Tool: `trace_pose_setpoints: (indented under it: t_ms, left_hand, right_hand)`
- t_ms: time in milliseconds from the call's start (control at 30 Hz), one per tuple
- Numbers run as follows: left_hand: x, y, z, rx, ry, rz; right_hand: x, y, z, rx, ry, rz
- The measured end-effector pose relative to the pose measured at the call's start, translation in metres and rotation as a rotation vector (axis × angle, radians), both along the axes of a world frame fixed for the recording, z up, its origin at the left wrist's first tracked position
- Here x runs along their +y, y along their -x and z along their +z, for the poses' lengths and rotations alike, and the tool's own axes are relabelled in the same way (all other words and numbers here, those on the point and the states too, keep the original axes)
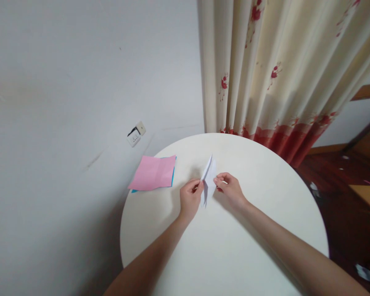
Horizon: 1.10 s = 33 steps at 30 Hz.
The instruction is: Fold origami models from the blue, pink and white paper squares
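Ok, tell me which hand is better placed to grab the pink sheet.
Probably left. The left hand pinches the white folded paper on the side nearer the pink sheet; the right hand would have to cross over.

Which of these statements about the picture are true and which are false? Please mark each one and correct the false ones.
1. Both hands hold the white folded paper. True: the left hand and the right hand pinch the white folded paper from either side.
2. The table is square. False: the white table is round.
3. A pink sheet lies on the table to the left of the hands. True: the pink sheet lies near the table's left edge, with a blue sheet showing under it.
4. The curtain is plain blue. False: the curtain is cream with red flowers and a red hem.
5. The white paper lies flat on the table. False: it stands raised between the fingers.
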<state>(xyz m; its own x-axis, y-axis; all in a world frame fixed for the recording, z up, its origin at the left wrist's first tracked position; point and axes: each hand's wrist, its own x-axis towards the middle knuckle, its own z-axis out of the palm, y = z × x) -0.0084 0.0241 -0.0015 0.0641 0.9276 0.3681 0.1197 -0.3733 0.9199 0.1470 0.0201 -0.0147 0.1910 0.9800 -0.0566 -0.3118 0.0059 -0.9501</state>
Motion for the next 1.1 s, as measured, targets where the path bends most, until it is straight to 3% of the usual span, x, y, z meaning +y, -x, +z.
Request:
trace_pose_setpoints:
  t_ms: [100,300,500,600,900,1100]
  left_hand:
    - [-0.003,-0.001,0.001,-0.013,-0.007,-0.024]
    - [0.001,0.000,-0.005,-0.128,0.083,-0.068]
    - [0.003,-0.007,-0.007,-0.455,0.436,-0.267]
    - [0.003,-0.010,-0.005,-0.537,0.570,-0.296]
    - [0.001,-0.006,0.000,-0.587,0.829,-0.291]
    - [-0.001,-0.004,-0.002,-0.514,0.882,-0.353]
  right_hand:
    - [0.000,0.000,0.000,0.079,0.011,0.105]
    - [0.001,-0.002,0.002,0.050,-0.110,0.019]
    - [0.004,-0.016,0.012,-0.031,-0.274,-0.102]
    - [0.005,-0.021,0.018,-0.016,-0.330,-0.118]
    - [0.004,-0.036,0.030,-0.286,-0.389,-0.199]
    - [0.007,-0.038,0.028,-0.171,-0.391,-0.187]
